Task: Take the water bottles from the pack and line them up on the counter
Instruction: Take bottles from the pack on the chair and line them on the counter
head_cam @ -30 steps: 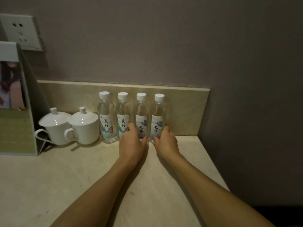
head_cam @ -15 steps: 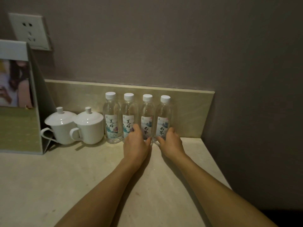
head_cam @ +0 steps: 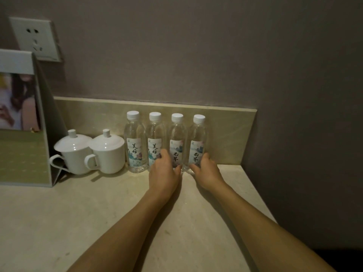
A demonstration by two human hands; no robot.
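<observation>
Several clear water bottles with white caps and printed labels stand upright in a tight row against the low stone backsplash. Counting from the left they are the first bottle (head_cam: 135, 142), second bottle (head_cam: 155, 138), third bottle (head_cam: 177, 142) and fourth bottle (head_cam: 198, 144). My left hand (head_cam: 164, 172) holds the base of the third bottle, fingers reaching in beside the second and thumb in front. My right hand (head_cam: 206, 171) holds the base of the fourth bottle, thumb on its left and fingers on its right. No pack is in view.
Two white lidded cups (head_cam: 75, 154) (head_cam: 108, 152) stand left of the bottles. A standing display card (head_cam: 21, 118) occupies the far left, below a wall socket (head_cam: 34, 38). The beige counter (head_cam: 98, 222) ends at a wall on the right, close beside the fourth bottle.
Both hands stay at the bases of the two right-hand bottles and the row has not moved. Only my head view has shifted slightly.
</observation>
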